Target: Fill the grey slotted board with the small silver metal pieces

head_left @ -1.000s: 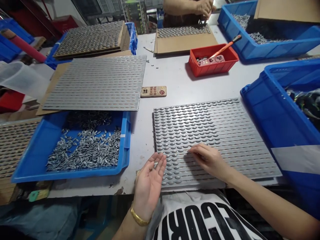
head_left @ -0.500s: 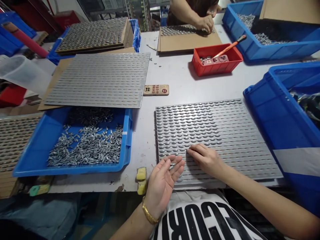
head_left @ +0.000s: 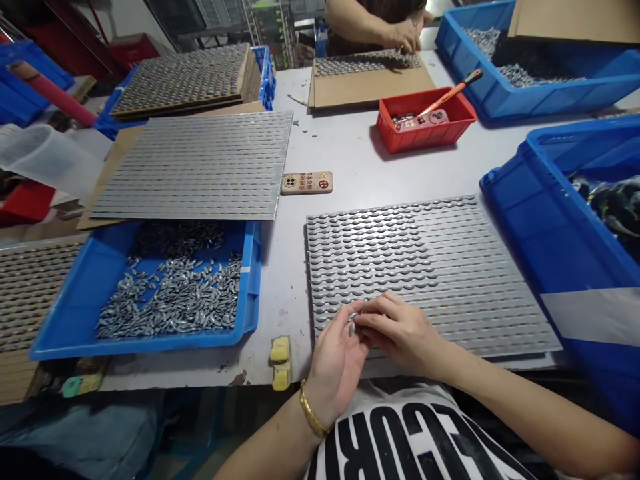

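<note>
Over a metal sheet (head_left: 425, 253), silver pieces (head_left: 353, 321), seemingly between left hand (head_left: 336, 363), right fingers (head_left: 377, 317)

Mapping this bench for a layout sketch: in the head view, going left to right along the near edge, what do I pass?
Blue plastic tray of silver pieces, yellow sponge blocks, left hand, right hand, large blue plastic crate.

This is a small factory workshop. A long gray tabletop (head_left: 340, 147) fills the room. Blue plastic bins (head_left: 150, 348) hold heaps of little silver metal pieces (head_left: 175, 300). Big flat boards (head_left: 190, 167) with rows and rows of these pieces lie on the tabletop, and more sit piled in a stack (head_left: 180, 77). Another worker's hand (head_left: 407, 37) is busy at the far end. Metal racks (head_left: 265, 33) stand at the back.
</note>
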A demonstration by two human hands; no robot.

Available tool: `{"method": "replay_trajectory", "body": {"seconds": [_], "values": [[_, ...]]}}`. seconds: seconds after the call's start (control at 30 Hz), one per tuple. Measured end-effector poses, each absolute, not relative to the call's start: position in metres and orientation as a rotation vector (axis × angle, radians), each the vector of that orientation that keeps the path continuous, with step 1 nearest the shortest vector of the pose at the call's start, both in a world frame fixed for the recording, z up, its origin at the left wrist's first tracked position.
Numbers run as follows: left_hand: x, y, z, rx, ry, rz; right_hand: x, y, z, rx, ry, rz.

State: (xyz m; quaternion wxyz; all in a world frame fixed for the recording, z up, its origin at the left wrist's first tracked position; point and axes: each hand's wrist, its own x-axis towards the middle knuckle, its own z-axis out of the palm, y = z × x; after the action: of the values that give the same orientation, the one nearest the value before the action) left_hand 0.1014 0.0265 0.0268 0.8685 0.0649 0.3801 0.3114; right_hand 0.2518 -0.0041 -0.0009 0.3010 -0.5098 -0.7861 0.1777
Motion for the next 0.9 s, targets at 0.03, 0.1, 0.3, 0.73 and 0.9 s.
{"method": "replay_trajectory", "body": {"seconds": [0.03, 0.1, 0.3, 0.73, 0.9], "values": [[0.103, 0.026, 0.027, 0.138, 0.786, 0.639, 0.253, -0.004, -0.002, -1.347, -2.052, 0.516], [0.104, 0.026, 0.027, 0.123, 0.802, 0.618, 0.257, -0.006, -0.004, -1.315, -1.976, 0.618], [0.100, 0.025, 0.021, 0.117, 0.935, 0.654, 0.284, -0.020, -0.009, -1.453, -1.776, 0.602], [0.100, 0.022, 0.024, 0.260, 1.002, 0.524, 0.298, -0.013, -0.045, -1.475, -2.075, 0.218], [0.098, 0.018, 0.018, 0.326, 1.006, 0.580, 0.299, -0.010, -0.046, -1.519, -2.242, 0.069]]}}
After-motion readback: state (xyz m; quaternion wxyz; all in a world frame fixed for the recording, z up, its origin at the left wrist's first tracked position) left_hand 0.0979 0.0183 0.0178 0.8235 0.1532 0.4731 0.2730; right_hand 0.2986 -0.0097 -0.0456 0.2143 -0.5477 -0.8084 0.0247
